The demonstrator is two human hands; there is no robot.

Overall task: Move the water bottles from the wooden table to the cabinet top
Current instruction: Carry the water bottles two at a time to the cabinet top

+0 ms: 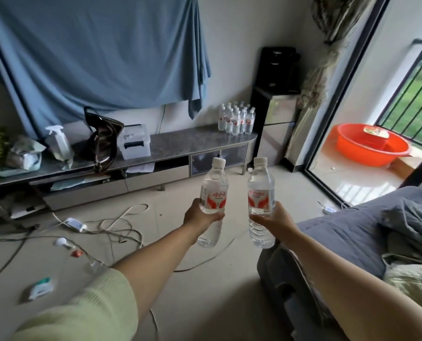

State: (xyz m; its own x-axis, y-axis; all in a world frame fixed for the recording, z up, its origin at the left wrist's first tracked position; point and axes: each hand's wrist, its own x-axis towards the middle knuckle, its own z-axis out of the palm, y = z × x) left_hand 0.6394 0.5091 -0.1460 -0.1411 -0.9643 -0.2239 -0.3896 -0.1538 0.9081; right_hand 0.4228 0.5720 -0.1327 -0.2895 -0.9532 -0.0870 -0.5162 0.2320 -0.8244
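The left hand (200, 215) grips a water bottle (212, 193) around its lower label, fingers curled round it; the bottle leans slightly right. The right hand (276, 217) grips a second water bottle (260, 200) the same way, held upright. Both bottles are in the air, side by side, close but apart, over the floor (180, 279).

Ahead stands the long grey cabinet top (180, 143). At its right end stands a cluster of bottles (237, 119) with white caps and red labels. Further left on it are a clear storage box (135, 141), a dark handbag (101, 136), a white spray bottle (58, 141) and a crumpled bag (24, 153). A blue cloth (101, 52) hangs on the wall above.

Tangled cables (111, 225) and a small packet (39, 289) lie on the floor between the person and the cabinet. A grey bed (352, 237) is at the right, and an orange basin (369, 145) sits beyond the open door.

Each held bottle has a red and white label; the left one carries red Chinese characters, too blurred to read.
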